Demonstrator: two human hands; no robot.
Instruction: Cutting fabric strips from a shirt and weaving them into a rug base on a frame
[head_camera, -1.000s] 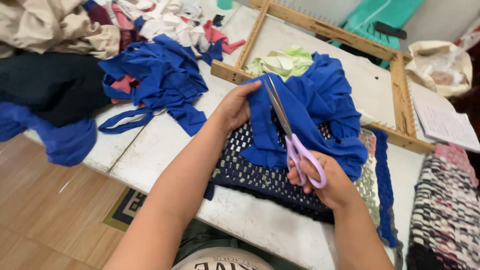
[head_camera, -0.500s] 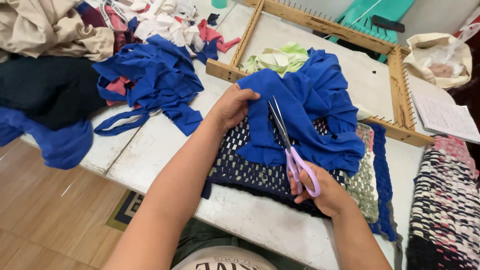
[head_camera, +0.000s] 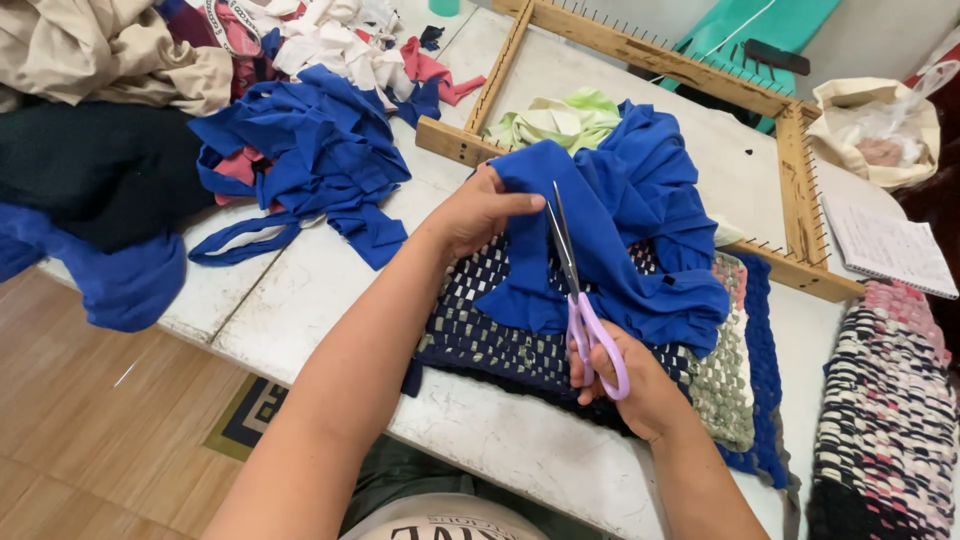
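Observation:
A blue cloth (head_camera: 640, 220) lies bunched on a woven navy and white mat (head_camera: 500, 330) on the white table (head_camera: 300, 290). My left hand (head_camera: 480, 212) pinches the cloth's left edge and holds it flat. My right hand (head_camera: 625, 385) grips scissors with lilac handles (head_camera: 590, 335). Their blades point away from me, slightly apart, with the cloth's edge between them.
A wooden peg frame (head_camera: 640, 50) lies behind the cloth, with pale green fabric (head_camera: 555, 120) inside it. A heap of blue strips (head_camera: 300, 150) and mixed scraps sits at left. A notebook (head_camera: 890, 245) and another woven mat (head_camera: 890, 420) are at right.
The scissors have advanced up the cloth's edge. My left hand shifted a little further along the cloth. The view moved in slightly.

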